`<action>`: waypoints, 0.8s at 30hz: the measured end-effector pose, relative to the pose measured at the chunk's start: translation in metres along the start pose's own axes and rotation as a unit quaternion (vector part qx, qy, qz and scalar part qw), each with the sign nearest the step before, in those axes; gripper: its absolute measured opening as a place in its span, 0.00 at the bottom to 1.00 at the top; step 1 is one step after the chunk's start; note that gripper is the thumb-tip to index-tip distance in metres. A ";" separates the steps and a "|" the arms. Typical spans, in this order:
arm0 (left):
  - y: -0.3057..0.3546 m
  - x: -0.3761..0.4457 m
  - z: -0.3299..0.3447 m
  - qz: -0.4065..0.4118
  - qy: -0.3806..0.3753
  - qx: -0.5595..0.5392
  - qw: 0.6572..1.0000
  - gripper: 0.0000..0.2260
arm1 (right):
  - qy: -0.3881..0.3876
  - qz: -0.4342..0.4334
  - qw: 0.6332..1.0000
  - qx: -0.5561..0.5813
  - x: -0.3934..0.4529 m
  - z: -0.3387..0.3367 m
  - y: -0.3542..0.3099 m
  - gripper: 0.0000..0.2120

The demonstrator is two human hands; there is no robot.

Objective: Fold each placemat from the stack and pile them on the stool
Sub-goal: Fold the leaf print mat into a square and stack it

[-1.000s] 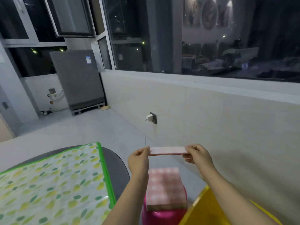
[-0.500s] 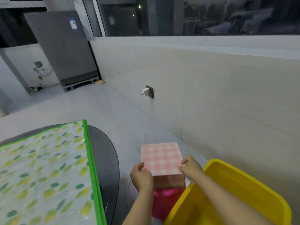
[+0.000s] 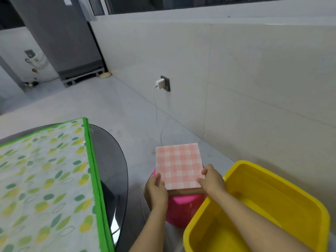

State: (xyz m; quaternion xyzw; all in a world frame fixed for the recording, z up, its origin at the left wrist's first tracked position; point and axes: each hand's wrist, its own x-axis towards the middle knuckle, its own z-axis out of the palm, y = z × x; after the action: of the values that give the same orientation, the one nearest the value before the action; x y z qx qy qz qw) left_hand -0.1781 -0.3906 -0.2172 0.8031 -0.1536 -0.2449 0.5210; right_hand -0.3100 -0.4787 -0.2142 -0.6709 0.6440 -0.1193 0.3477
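A yellow tub (image 3: 258, 211) sits nearest, at the right. Just beyond it the left hand (image 3: 156, 191) and right hand (image 3: 212, 180) grip the near corners of a folded pink checked placemat (image 3: 179, 165), fingers curled on its edges. It lies atop a pile on the pink stool (image 3: 180, 208), apparently squared. Farther off, a charger (image 3: 160, 84) hangs in the wall socket.
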 end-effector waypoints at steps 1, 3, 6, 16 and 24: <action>0.000 0.000 0.000 -0.002 0.001 0.002 1.000 0.15 | 0.000 -0.002 1.000 -0.005 0.000 0.001 0.001 0.12; -0.001 0.000 0.002 -0.011 -0.001 0.002 1.000 0.16 | 0.000 -0.010 1.000 -0.012 0.000 0.005 0.003 0.10; -0.002 0.000 0.005 -0.019 -0.001 0.007 1.000 0.16 | 0.007 -0.008 0.999 -0.032 -0.001 0.009 0.004 0.10; -0.002 -0.004 0.006 -0.049 -0.034 0.059 0.996 0.18 | -0.009 -0.007 0.993 -0.117 -0.004 0.004 -0.001 0.11; 0.035 -0.024 -0.011 0.013 -0.089 0.189 0.978 0.19 | -0.076 -0.031 0.991 -0.109 -0.036 -0.028 -0.028 0.22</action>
State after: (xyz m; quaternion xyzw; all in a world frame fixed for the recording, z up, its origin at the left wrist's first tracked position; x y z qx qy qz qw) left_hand -0.1919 -0.3839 -0.1760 0.8602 -0.2527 -0.2752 0.3471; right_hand -0.3104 -0.4556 -0.1665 -0.7316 0.6038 -0.0080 0.3164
